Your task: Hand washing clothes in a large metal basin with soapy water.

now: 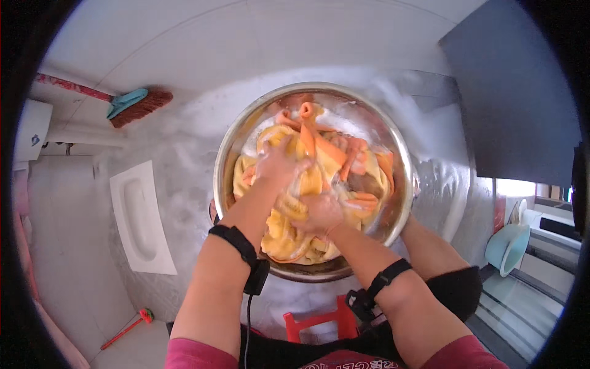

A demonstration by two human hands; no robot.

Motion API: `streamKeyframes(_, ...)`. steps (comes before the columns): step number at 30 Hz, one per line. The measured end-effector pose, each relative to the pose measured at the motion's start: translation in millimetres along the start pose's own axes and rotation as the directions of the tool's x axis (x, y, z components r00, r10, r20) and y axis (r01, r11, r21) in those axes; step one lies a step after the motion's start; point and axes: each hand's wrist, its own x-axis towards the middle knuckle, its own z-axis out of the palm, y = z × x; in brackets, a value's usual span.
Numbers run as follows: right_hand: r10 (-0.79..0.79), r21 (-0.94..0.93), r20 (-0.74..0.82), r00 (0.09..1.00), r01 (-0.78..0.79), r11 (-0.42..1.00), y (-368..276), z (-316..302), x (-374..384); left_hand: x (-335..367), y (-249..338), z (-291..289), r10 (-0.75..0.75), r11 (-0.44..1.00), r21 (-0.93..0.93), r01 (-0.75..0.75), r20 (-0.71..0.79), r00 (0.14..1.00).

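A wide metal basin (pixel 401 161) holds a wet heap of yellow and orange fabric with white suds. My left hand (pixel 279 165) is closed on a bunched part of the yellow cloth (pixel 284 245), left of the basin's middle. Just below and to the right, my right hand (pixel 321 213) grips another fold of the same cloth. Both hands are slightly blurred, and the fabric partly hides their fingertips. Orange cloth (pixel 332 151) lies folded and twisted beyond my hands, against the far side of the basin.
Foam and water cover the floor around the basin. A red stool (pixel 319 320) stands close to me. To the left are a white squat toilet (pixel 165 245) and a broom (pixel 140 106); at right, a light blue basin (pixel 507 249) rests near a rack. A dark panel (pixel 516 86) stands at far right.
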Motion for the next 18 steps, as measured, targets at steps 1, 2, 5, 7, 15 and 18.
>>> streamKeyframes(1,-0.009,0.018,0.013,1.0,0.009,1.0,5.9,0.9,15.7,17.8,-9.6,-2.1,-0.019,1.0,0.012,0.019,0.008,1.0)
streamKeyframes(2,-0.096,-0.044,-0.168,0.981,0.089,0.995,16.0,-3.7,28.2,38.0,-10.2,-3.1,-0.022,0.988,-0.155,0.027,0.037,0.999)
streamKeyframes(5,-0.079,-0.049,-0.266,0.961,0.069,0.996,28.7,-21.1,70.3,82.6,-15.3,8.1,-0.165,0.931,-0.328,0.16,0.015,0.986)
streamKeyframes(7,0.007,-0.109,-0.114,0.993,-0.02,0.994,35.4,-34.7,92.5,93.0,-16.5,9.8,-0.265,0.932,-0.271,0.24,-0.059,0.963)
streamKeyframes(15,0.077,0.074,-0.325,0.943,-0.056,0.996,34.6,10.3,9.8,20.0,-21.4,15.9,-0.283,0.67,-0.665,0.331,0.183,0.942)
streamKeyframes(18,0.03,0.076,-0.365,0.93,-0.002,0.997,13.5,28.0,-47.0,-37.0,-19.5,7.9,-0.283,0.75,-0.611,0.255,0.053,0.958)
